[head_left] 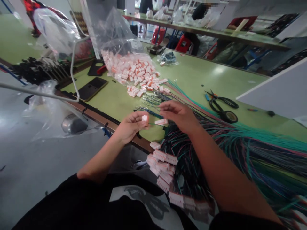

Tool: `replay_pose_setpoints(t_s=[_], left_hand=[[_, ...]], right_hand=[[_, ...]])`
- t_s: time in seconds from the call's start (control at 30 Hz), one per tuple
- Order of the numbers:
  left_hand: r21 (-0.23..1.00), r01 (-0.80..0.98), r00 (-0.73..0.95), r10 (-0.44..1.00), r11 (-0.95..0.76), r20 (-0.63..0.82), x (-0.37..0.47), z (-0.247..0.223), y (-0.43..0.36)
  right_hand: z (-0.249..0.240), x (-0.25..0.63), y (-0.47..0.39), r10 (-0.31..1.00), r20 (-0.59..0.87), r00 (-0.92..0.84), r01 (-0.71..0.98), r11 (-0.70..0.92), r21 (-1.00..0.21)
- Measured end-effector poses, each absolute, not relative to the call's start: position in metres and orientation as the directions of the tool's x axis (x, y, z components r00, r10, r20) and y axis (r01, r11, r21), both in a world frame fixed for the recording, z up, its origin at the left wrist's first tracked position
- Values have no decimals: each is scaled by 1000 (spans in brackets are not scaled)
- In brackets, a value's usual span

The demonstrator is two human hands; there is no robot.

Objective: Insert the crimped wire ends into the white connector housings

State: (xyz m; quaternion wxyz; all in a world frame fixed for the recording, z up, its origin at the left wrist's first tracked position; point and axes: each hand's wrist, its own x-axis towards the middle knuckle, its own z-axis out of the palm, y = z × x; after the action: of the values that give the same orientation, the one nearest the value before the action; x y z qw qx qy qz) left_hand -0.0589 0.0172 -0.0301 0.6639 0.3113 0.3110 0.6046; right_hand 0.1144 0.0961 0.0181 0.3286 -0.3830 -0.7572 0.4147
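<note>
Your left hand (130, 126) pinches a white connector (145, 118) between thumb and fingers, above the near edge of the green table (124, 103). Your right hand (179, 116) bends over the wires (223, 132), just beside; whether it grips one, I cannot tell. Beyond lies a connector heap (140, 72); scissors (219, 103) rest rightward.
</note>
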Motion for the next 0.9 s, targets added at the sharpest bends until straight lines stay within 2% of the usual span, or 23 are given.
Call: replay_pose_setpoints(t_s=[0.1, 0.2, 0.4, 0.5, 0.53, 0.7, 0.83, 0.9], left_hand=[[744, -659, 137, 990, 115, -32, -56, -34, 23], [731, -677, 121, 993, 91, -11, -54, -37, 25], [768, -640, 110, 993, 38, 43, -51, -37, 21], [789, -614, 87, 995, 22, 41, -49, -36, 20], [801, -599, 70, 997, 16, 33, -48, -36, 21], [883, -468, -57, 998, -2, -27, -40, -34, 21], [892, -450, -200, 977, -29, -70, -34, -32, 22], [895, -445, -218, 973, -35, -70, -33, -31, 22]], right_hand=[[25, 106, 82, 812, 142, -566, 320, 374, -871], [30, 110, 80, 778, 41, -627, 338, 320, -885], [35, 134, 91, 721, -183, -668, 400, 141, -906], [37, 139, 93, 648, -292, -703, 486, 138, -863], [38, 138, 92, 637, -288, -715, 492, 166, -855], [39, 129, 89, 673, -75, -736, 419, 367, -830], [39, 135, 92, 540, -250, -804, 463, 304, -833], [38, 139, 94, 569, -275, -775, 478, 243, -844]])
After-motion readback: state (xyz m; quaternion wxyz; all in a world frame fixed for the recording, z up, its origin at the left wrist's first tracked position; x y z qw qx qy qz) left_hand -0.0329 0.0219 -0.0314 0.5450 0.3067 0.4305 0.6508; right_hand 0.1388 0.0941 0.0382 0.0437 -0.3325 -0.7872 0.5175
